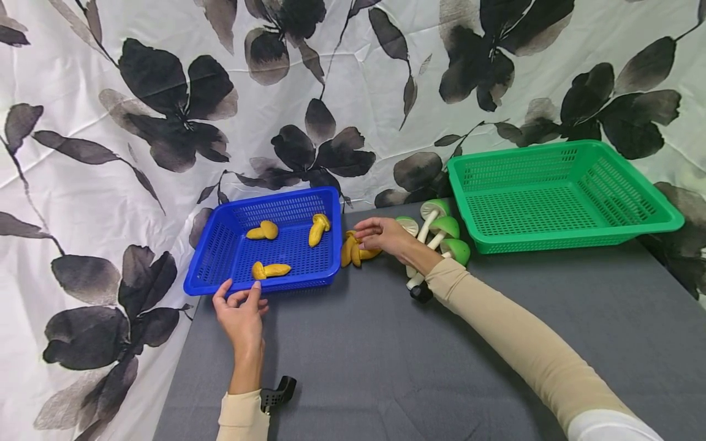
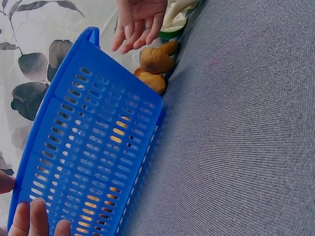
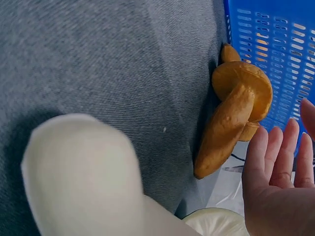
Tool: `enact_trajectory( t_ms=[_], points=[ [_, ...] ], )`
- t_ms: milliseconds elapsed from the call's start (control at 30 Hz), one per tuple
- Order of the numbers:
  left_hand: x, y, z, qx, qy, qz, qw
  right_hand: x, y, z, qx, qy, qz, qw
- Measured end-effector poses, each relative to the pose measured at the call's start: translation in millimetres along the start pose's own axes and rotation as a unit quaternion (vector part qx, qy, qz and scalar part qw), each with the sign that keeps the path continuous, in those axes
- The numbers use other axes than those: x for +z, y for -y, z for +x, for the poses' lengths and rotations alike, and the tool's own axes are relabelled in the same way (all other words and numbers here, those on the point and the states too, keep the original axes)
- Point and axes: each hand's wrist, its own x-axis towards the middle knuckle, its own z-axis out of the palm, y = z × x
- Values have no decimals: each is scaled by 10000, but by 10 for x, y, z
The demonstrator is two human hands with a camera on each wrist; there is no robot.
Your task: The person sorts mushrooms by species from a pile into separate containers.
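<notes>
My left hand holds the near rim of a blue plastic basket; in the left wrist view, fingertips lie against its slotted outer wall. Inside are three yellow toy mushrooms, one at the front, one at the back left and one at the right. My right hand hovers over a small pile of yellow mushrooms beside the basket's right wall. Its fingers are loosely extended and hold nothing. Partly beneath the right wrist lie several green-capped mushrooms with white stems.
A green plastic basket with nothing in it stands at the back right. Grey cloth covers the table. Behind hangs a white curtain with dark flowers. Each wrist bears a black camera mount.
</notes>
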Motion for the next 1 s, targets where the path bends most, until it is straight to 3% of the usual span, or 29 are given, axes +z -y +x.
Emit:
enact_trajectory(
  t_ms=[433,667,1000],
  points=[
    [7,-14,2,-42,1,29,10000,33,-112,33,-298,-241,-580,9976],
    [11,-28,7,-25,-8,59,10000,22,-147,47,-436,-254,-1441,9883],
    [19,-28,9,-40,-16,185,9998,7,-165,69,-284,-232,-1932,9805]
  ],
)
